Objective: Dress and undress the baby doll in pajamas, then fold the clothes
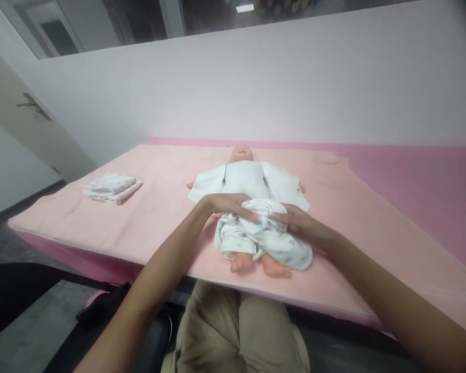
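A baby doll (242,154) lies on its back with its feet toward me, its arms out to the sides in a white top (243,176). Bunched around its legs are white baby pants (262,235) with a small print, and both bare feet stick out at the near end. My left hand (233,203) grips the upper part of the pants, thumb on top. On the other side my right hand (297,220) holds the same fabric near the waist. Some fingers of both hands are hidden by the cloth.
A folded stack of white printed cloth (111,186) lies to the left on the peach blanket (166,217). Under the blanket is a pink surface (404,181), with a white wall (256,88) behind it. A dark seat (155,336) stands beside my legs.
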Motion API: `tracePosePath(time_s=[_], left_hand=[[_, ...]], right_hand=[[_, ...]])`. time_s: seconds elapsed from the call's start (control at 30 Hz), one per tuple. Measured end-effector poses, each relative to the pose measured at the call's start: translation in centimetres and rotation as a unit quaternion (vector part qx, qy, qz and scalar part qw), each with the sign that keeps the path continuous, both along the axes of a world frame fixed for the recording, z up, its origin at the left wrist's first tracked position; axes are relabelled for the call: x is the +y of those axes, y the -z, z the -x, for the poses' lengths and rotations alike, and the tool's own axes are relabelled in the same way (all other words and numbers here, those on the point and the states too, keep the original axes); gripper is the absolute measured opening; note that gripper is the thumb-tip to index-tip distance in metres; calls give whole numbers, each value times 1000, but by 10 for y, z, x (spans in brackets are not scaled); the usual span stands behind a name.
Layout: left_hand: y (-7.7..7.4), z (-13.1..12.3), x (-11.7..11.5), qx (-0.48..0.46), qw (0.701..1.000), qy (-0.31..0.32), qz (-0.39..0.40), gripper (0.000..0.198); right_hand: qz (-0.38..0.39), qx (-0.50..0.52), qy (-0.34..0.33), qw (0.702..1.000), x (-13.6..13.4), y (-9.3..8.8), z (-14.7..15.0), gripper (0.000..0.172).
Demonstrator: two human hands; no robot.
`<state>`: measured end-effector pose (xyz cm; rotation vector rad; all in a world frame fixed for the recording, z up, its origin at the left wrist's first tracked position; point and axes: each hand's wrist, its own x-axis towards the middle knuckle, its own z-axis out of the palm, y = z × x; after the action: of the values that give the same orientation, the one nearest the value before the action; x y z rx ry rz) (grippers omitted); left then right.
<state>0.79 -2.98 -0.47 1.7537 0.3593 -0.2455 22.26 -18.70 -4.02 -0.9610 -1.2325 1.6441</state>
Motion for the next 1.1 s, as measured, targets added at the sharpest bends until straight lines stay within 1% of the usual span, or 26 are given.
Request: tracePosePath(time_s=[0.07,0.13,0.2,0.27,0.37,0.47,0.57,0.67,0.77,0.87,0.93,1.03,1.1], left_hand=[[-2,3,-4,0,1000,19,-20,45],[-3,7,-9,-17,999,14,-35,44],[-2,11,-14,-46,998,-13,-33,48],[0,13,-18,-69,997,-43,-20,56],[3,12,-23,-79,993,-83,-8,64],[6,11,-25,-72,992,-106,-4,64],[8,12,-23,-69,994,-83,-7,65],[7,15,-22,-56,997,-55,-7,69],[5,16,-22,-53,997,-55,-8,71],[5,16,-23,-67,996,-64,0,75],[7,15,-23,-81,994,-77,4,77],[9,14,-23,-99,989,-110,-10,74],[10,12,-23,-100,988,-119,-19,70]], right_hand=[[-9,11,23,1000,1,1,2,43],[-13,29,20,999,2,2,4,43],[-4,55,-4,998,1,2,6,43],[5,76,-15,997,0,2,7,43],[6,72,13,997,0,3,7,41],[7,63,30,997,4,3,8,45],[2,62,32,998,6,4,8,48],[7,60,59,996,8,7,6,44],[-2,54,68,996,10,8,4,47],[-16,46,53,997,10,7,2,50],[-11,42,29,999,8,5,0,47],[29,31,-31,999,4,6,-4,43],[52,21,-56,997,3,8,-7,45]])
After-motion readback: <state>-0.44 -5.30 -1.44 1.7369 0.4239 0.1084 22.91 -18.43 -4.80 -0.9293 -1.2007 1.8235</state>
